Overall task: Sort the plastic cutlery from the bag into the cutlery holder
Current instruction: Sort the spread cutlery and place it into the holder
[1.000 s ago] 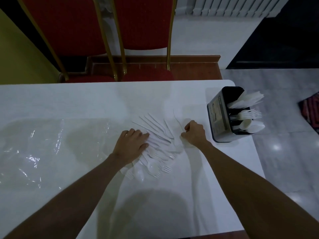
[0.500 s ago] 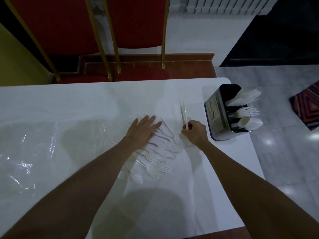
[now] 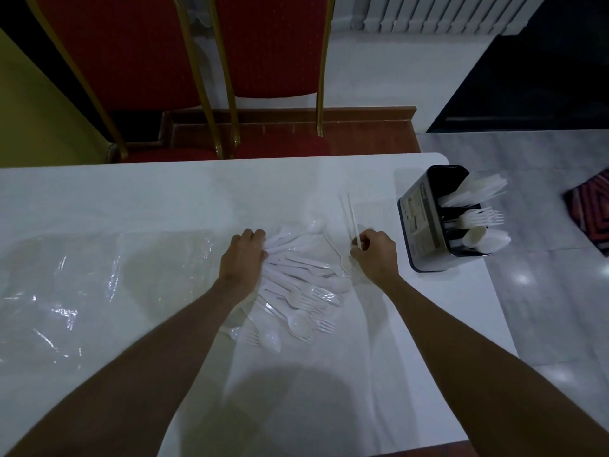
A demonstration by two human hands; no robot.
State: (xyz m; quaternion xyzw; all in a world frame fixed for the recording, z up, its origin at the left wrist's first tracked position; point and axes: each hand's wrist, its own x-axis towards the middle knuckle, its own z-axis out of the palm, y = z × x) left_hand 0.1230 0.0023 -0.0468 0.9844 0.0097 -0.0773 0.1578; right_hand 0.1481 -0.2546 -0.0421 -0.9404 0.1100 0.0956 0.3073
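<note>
A heap of white plastic cutlery, forks, spoons and knives, lies in the middle of the white table. My left hand rests on the heap's left side with its fingers curled over some handles. My right hand pinches two thin white cutlery pieces that stick up and away from me. The black cutlery holder stands at the table's right edge, with knives, forks and spoons in separate compartments. The clear plastic bag lies flat at the left.
Two red chairs with gold frames stand behind the table's far edge. The table's right edge runs just past the holder, with grey floor tiles beyond. A patterned rug corner shows at the far right.
My left hand has drawn back to the heap's left side and curled its fingers. My right hand still holds the thin pieces upright in much the same spot.
</note>
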